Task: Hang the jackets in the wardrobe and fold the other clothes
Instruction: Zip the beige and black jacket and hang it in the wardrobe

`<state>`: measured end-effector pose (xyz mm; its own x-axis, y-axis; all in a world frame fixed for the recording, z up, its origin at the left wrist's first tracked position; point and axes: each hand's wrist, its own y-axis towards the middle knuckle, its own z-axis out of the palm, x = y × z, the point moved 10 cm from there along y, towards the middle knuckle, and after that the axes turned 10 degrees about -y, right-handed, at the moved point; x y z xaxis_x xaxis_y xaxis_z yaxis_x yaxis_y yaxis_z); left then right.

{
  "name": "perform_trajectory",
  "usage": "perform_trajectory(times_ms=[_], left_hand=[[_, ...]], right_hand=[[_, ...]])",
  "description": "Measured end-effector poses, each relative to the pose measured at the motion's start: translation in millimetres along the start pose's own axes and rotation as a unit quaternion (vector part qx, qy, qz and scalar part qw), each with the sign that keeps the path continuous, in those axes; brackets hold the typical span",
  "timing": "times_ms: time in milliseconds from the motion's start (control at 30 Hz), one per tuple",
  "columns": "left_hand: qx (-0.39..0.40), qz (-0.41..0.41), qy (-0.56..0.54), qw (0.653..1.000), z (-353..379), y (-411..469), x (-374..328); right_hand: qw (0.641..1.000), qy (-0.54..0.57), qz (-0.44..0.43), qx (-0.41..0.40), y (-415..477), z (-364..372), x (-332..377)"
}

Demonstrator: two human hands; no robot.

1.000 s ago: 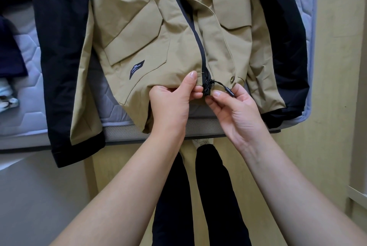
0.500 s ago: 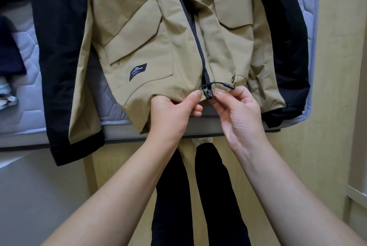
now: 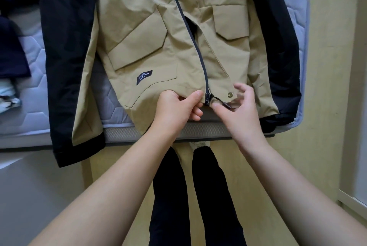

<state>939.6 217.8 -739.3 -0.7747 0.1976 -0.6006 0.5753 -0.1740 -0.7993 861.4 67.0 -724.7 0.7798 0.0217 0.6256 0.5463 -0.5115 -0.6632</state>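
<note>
Across the mattress (image 3: 35,63), the jacket (image 3: 158,27) lay flat, long axis 12 to 6 o'clock, hem toward 6. Crinkled tan shell, smooth black sleeves, square flap pockets. Left hand (image 3: 174,108) pinched the hem; right hand (image 3: 242,110) fingers loosely spread, thumb touching the corded zip pull (image 3: 220,101).

Quilted mattress (image 3: 35,90) (pale lilac), yellowish floor (image 3: 327,106)
</note>
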Motion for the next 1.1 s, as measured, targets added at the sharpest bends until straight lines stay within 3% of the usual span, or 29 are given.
perform_trajectory(times_ms=[100, 200, 267, 533, 633, 800, 967, 1100], left_hand=[[0.01, 0.0, -0.011, 1.0, 0.0, 3.1, -3.3], [0.018, 0.009, 0.004, 1.0, -1.7, 4.1, -5.0], [0.029, 0.014, 0.021, 0.999, -2.1, 3.4, -5.4], [0.054, 0.013, 0.045, 0.997, -15.2, -1.3, -9.7], [0.055, 0.012, 0.101, 0.993, -20.9, -0.3, -7.6], [0.037, 0.034, 0.176, 0.983, -23.9, 7.4, -1.3], [0.032, 0.032, 0.237, 0.971, -32.5, 7.0, 11.3], [0.032, 0.006, 0.224, 0.974, -42.8, 5.2, 27.8]], right_hand=[[0.944, -0.258, -0.201, -0.052, -12.3, -5.4, 44.5], [0.872, -0.449, -0.19, -0.031, -9.0, 5.4, 44.2], [0.841, -0.511, -0.18, -0.011, -5.7, 11.8, 41.1], [0.906, -0.316, -0.254, 0.124, 9.6, 28.1, 54.1], [0.871, -0.355, -0.316, 0.122, 9.6, 32.5, 62.6], [0.791, -0.449, -0.414, 0.027, 10.8, 38.6, 89.4], [0.784, -0.501, -0.367, -0.007, 42.3, 31.9, 103.1], [0.78, -0.521, -0.344, -0.031, 53.7, 30.5, 113.3]])
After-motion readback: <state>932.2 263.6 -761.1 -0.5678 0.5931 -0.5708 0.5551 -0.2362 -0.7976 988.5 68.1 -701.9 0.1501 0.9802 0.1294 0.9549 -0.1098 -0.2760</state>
